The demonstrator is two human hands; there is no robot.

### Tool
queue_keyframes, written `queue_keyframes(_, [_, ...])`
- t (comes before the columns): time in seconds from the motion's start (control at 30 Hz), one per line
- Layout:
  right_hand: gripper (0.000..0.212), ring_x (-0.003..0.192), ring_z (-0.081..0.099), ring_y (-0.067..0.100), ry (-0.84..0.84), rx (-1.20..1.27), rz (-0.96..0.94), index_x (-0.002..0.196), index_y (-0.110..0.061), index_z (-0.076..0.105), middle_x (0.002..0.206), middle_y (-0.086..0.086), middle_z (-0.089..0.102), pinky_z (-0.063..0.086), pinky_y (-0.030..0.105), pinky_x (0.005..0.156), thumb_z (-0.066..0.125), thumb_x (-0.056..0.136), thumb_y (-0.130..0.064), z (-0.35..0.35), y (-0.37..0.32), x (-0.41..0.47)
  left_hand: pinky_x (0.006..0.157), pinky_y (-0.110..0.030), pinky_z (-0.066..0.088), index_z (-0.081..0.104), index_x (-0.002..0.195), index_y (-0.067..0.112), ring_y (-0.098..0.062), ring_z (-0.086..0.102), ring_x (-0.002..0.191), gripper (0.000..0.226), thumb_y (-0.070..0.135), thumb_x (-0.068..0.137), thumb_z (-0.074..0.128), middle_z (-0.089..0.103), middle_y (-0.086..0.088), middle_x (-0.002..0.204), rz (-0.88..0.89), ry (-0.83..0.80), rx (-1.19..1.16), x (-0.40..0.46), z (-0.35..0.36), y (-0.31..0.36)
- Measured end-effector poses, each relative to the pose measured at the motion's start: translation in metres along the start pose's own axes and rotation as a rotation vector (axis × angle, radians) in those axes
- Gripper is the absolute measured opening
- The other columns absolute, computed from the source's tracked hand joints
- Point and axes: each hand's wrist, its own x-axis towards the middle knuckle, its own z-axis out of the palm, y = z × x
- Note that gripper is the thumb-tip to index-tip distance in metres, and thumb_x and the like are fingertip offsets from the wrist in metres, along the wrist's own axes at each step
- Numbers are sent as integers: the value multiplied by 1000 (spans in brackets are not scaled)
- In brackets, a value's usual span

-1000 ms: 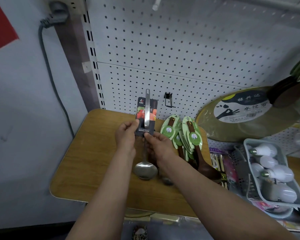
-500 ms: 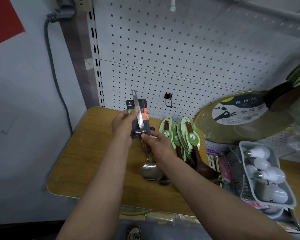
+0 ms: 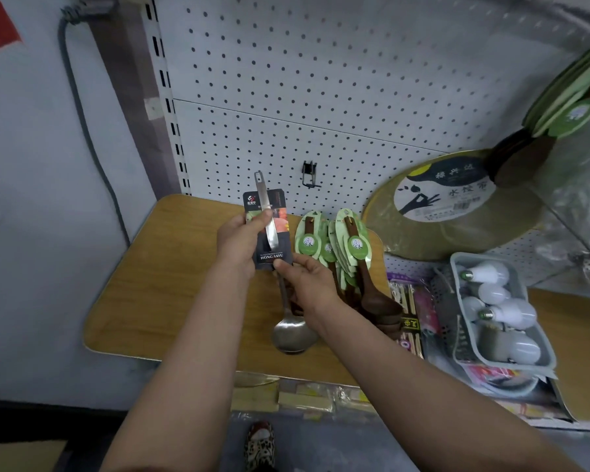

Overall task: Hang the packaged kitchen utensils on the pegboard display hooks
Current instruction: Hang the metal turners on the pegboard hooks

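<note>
The left hand (image 3: 237, 243) pinches the dark printed card (image 3: 268, 229) of a steel ladle (image 3: 288, 330); the right hand's (image 3: 307, 284) grip clasps its shaft just below, held above the wooden worktop (image 3: 171, 267), left of the black pegboard hook (image 3: 310, 173).

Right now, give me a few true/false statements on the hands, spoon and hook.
1. Both hands hold the packaged metal spoon. True: left hand on the card, right hand lower on the handle.
2. The spoon already hangs on the black hook. False: the hook is bare.
3. Green-carded wooden spoons lie on the wooden table. True.
4. The grey basket holds forks. False: light bulbs.
</note>
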Motion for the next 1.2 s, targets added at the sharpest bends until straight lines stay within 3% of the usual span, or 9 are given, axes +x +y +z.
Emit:
queue_keyframes(0.17, [27, 82, 68, 12, 52, 53, -30, 111, -20, 66, 97, 2, 76, 52, 26, 65, 79, 87, -20, -56, -3, -39, 58, -37, 61, 71, 93, 13, -22, 73, 67, 8, 14, 88, 77, 77, -9, 85, 45, -80, 3, -45, 48, -20])
queue_keyframes(0.3, [35, 78, 69, 10, 110, 109, -81, 116, -16, 68, 89, -1, 78, 48, 26, 66, 82, 85, -24, -122, -1, -76, 63, -39, 61, 71, 94, 13, -23, 74, 71, 8, 13, 88, 77, 77, -9, 87, 91, -178, 6, -100, 104, -43])
queue_keyframes(0.43, [9, 66, 68, 8, 123, 278, -154, 98, -13, 70, 78, -1, 75, 51, 20, 59, 75, 91, -10, -195, 7, -128, 70, -39, 60, 71, 98, 12, -24, 73, 78, 12, 12, 87, 77, 77, -10, 93, 145, -233, 8, -168, 166, -81])
queue_keyframes(0.53, [21, 76, 69, 20, 171, 395, -184, 110, -1, 69, 90, 12, 76, 57, 29, 69, 73, 92, -9, -251, 23, -168, 70, -37, 59, 71, 89, 15, -23, 71, 74, 8, 10, 87, 77, 76, -6, 83, 174, -236, 8, -226, 211, -119])
queue_keyframes(0.6, [27, 68, 70, 15, 200, 457, -187, 116, 3, 66, 83, 8, 76, 55, 24, 60, 72, 92, -9, -292, 36, -195, 71, -38, 59, 71, 91, 13, -24, 69, 73, 7, 10, 88, 76, 75, -8, 84, 174, -269, 7, -263, 239, -148])
queue_keyframes(0.77, [20, 73, 70, 15, 296, 589, -214, 109, -1, 68, 86, 8, 75, 55, 24, 63, 73, 91, -8, -398, 61, -263, 57, -31, 57, 70, 93, 12, -21, 68, 63, 5, 10, 90, 73, 74, -7, 79, 102, -366, 11, -343, 312, -219])
queue_keyframes(0.87, [8, 69, 71, 11, 374, 601, -237, 99, -7, 72, 80, 3, 77, 54, 23, 65, 73, 91, -8, -453, 70, -296, 62, -35, 58, 70, 93, 12, -23, 69, 66, 7, 12, 88, 75, 74, -9, 82, 64, -415, 44, -385, 356, -253])
queue_keyframes(0.97, [12, 69, 68, 9, 466, 638, -249, 102, -8, 71, 82, 1, 76, 51, 25, 71, 75, 90, -10, -503, 77, -316, 73, -48, 60, 70, 90, 13, -28, 70, 74, 8, 12, 87, 77, 75, -13, 86, 18, -489, 66, -420, 400, -283])
queue_keyframes(1.2, [5, 70, 68, 10, 630, 789, -313, 93, -13, 72, 84, 4, 75, 52, 23, 65, 74, 91, -9, -618, 79, -342, 63, -37, 58, 69, 90, 12, -23, 67, 64, 6, 12, 89, 75, 72, -9, 78, -30, -624, 131, -476, 506, -350])
